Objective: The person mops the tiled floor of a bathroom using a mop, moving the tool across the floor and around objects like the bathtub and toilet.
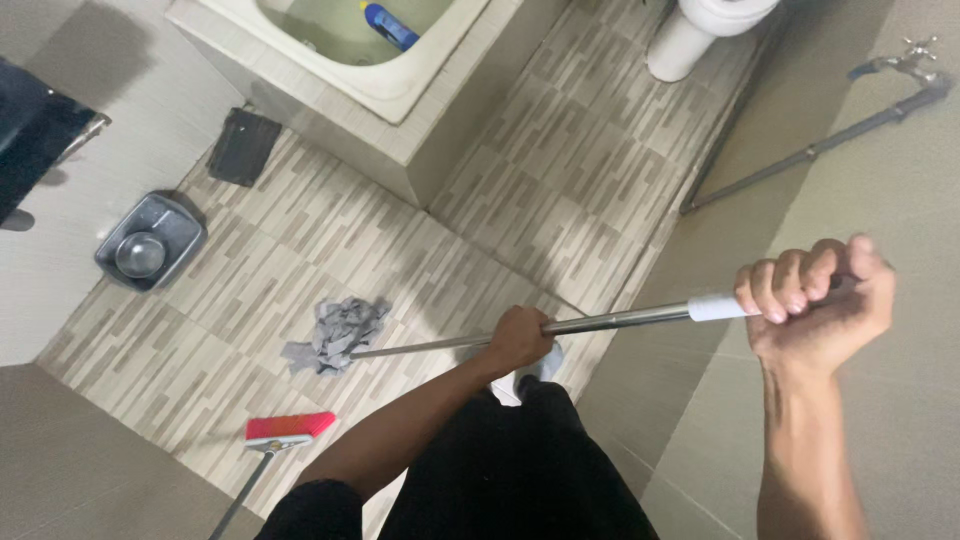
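Mop pole point(600, 321) of grey metal runs between both hands: left hand point(520, 338) grips mid-shaft, right hand point(818, 300) fingers point(790, 290) wrap the top; grey mop head point(335, 335) lies on the tiled floor point(560, 190).

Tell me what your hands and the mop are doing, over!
Left hand grips mop handle mid-shaft; right hand grips its top end. Grey mop head down on the tiled floor. Red broom lies close by.

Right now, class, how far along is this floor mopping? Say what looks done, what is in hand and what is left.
Done: cannot tell; no wet or cleaned patch shows. In hand: left hand and right hand grip the mop handle, grey mop head on the tiled floor. Left: seemingly most of the floor; the red brush lies unused.
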